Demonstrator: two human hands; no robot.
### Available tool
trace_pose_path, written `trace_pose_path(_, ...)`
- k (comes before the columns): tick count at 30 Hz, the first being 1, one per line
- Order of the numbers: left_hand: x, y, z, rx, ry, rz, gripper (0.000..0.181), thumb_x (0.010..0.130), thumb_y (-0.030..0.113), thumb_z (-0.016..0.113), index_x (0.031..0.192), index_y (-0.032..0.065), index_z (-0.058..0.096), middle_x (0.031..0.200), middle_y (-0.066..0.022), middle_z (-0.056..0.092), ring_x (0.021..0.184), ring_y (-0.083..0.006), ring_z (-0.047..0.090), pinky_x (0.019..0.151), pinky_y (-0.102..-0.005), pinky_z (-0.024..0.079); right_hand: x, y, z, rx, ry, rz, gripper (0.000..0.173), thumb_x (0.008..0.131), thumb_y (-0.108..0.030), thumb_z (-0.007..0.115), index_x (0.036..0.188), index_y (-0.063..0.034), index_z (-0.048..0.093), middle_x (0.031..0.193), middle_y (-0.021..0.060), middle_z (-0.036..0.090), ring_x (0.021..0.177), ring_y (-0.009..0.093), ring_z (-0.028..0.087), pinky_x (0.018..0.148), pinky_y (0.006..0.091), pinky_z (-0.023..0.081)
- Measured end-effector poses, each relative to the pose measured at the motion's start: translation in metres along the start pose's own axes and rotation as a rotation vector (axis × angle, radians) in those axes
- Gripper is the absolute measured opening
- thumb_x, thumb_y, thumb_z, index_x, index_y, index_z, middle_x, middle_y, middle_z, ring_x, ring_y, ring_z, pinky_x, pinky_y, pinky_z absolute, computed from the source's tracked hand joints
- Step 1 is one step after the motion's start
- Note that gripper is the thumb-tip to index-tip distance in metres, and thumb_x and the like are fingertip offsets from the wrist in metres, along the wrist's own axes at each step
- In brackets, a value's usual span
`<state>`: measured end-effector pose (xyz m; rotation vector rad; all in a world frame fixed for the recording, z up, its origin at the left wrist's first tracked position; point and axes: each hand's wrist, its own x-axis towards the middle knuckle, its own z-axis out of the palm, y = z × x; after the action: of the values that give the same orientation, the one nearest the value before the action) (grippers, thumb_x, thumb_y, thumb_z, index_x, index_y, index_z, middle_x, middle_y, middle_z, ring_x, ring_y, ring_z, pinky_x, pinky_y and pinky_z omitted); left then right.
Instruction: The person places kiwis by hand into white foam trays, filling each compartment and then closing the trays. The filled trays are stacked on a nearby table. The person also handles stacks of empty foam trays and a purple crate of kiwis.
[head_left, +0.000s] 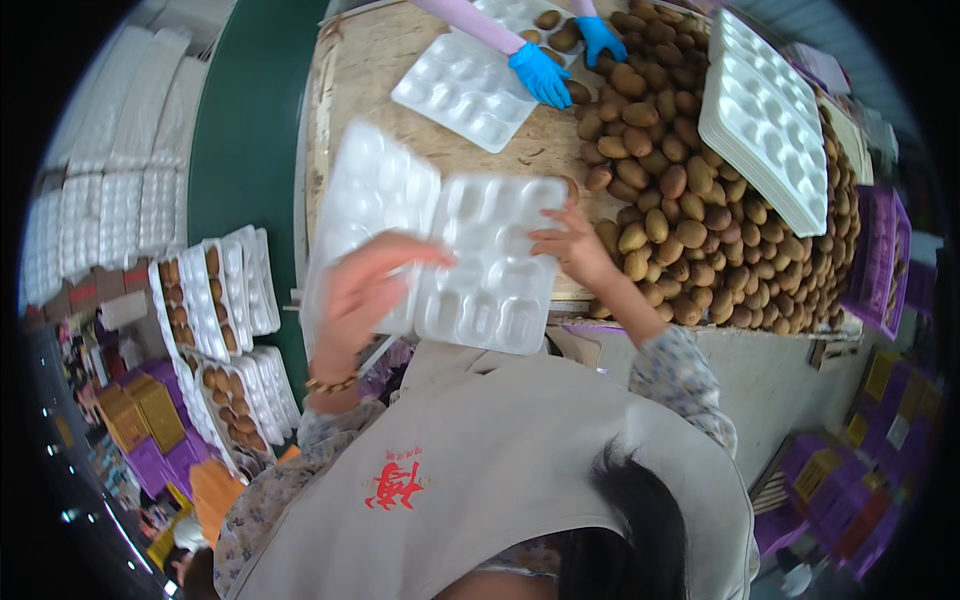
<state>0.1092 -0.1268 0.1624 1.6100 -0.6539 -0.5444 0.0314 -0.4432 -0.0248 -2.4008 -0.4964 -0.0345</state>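
Observation:
Before me lies a white moulded tray (491, 259) with bare hollows, reaching over the table's front edge. At its right rim is my right hand (571, 244), fingertips on the rim and fingers slightly bent. A second white tray (382, 169), blurred, sits directly to the left, its side against the first. My left hand (364, 289) is over that tray's near part, fingers pointing right toward the first tray; motion blur hides whether it grips anything. A large heap of brown kiwifruit (675, 180) spreads right of my right hand.
Across the wooden table (360, 82), a co-worker's blue-gloved hands (540, 75) touch fruit beside another tray (465, 90). A stack of white trays (769, 124) leans on the heap. Filled trays (232, 401) stand at left by a green surface (244, 135). A purple crate (877, 259) is at right.

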Motion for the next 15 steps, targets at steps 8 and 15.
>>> trace_pose_path(8,0.016,-0.234,0.102,1.003,-0.401,-0.552,0.088,0.078,0.065,0.064,0.150,0.0289,0.030,0.157,-0.0247,0.012,0.145,-0.0454,0.004,0.103,-0.0759,0.007,-0.034,0.042,0.061,0.402,0.039,0.218,0.056,0.066,0.020,0.045,0.099,-0.0144,0.074,0.124,0.0049,0.064,0.128,0.033,0.047,0.103,0.0413,0.044)
trace_pose_path(15,0.029,-0.229,0.121,1.056,-0.373,-0.540,0.086,0.078,0.052,0.071,0.148,0.0176,0.032,0.151,-0.0274,0.023,0.138,-0.0464,0.024,0.102,-0.0713,0.020,-0.039,0.067,0.064,-0.762,-0.019,0.739,0.024,0.078,-0.014,0.059,0.101,-0.0048,0.058,0.100,0.0151,0.057,0.102,0.030,0.048,0.090,0.0403,0.036)
